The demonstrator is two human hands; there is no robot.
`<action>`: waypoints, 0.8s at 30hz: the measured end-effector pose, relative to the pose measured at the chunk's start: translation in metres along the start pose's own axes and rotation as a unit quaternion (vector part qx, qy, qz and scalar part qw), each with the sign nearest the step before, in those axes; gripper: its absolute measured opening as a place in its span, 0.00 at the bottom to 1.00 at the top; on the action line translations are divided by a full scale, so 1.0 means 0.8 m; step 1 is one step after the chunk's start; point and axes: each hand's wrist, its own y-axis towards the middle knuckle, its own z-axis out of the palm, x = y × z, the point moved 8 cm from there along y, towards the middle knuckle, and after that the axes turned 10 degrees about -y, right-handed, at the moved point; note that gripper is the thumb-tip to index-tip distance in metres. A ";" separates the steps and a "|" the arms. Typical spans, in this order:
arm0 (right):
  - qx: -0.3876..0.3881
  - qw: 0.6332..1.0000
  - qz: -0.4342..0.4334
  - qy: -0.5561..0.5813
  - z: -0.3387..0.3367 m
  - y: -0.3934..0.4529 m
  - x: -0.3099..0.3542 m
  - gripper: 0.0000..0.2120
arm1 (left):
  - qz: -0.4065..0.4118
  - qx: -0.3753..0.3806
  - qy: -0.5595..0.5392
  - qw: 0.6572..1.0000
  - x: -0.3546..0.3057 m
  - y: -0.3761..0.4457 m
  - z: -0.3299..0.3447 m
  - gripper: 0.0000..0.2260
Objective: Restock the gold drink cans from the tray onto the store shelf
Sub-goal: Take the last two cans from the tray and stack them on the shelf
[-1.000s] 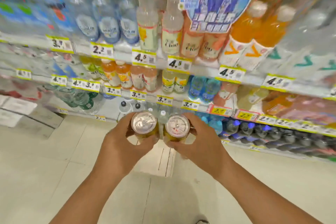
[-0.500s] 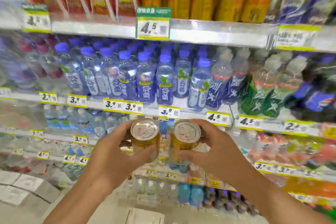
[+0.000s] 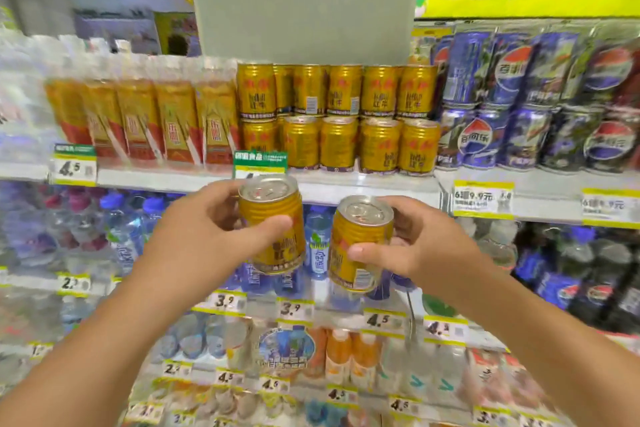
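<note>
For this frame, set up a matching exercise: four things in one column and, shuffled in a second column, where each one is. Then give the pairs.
Things
1. gold can in the left hand
2. gold can in the right hand
3. stacked gold cans
4. blue cola cans

Places
A. on the upper shelf, right of the gold stack
B. held in the air, the lower of the two held cans
C. on the upper shelf, two layers high, under the grey panel
D. held in the air, the higher one, just below the green-topped price tag

Pairs: 1-D, 2-B, 3-C, 4-A
</note>
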 end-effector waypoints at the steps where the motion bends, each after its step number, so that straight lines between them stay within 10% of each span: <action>1: -0.005 1.000 -0.003 0.004 -0.006 0.012 0.009 0.22 | 0.007 -0.004 0.002 1.000 -0.009 0.018 -0.004 0.15; 12: -0.064 0.997 0.005 -0.050 -0.054 0.143 0.084 0.31 | 0.041 -0.055 0.064 0.996 -0.082 0.175 -0.003 0.13; 16: -0.087 0.995 0.000 -0.055 -0.078 0.185 0.099 0.18 | 0.037 -0.097 0.084 0.991 -0.094 0.212 -0.001 0.17; 20: -0.101 0.992 0.003 -0.078 -0.093 0.223 0.101 0.46 | 0.041 -0.126 0.117 0.984 -0.101 0.236 0.012 0.17; 24: -0.108 0.991 0.007 -0.080 -0.098 0.244 0.104 0.47 | 0.036 -0.145 0.135 0.980 -0.106 0.252 0.026 0.20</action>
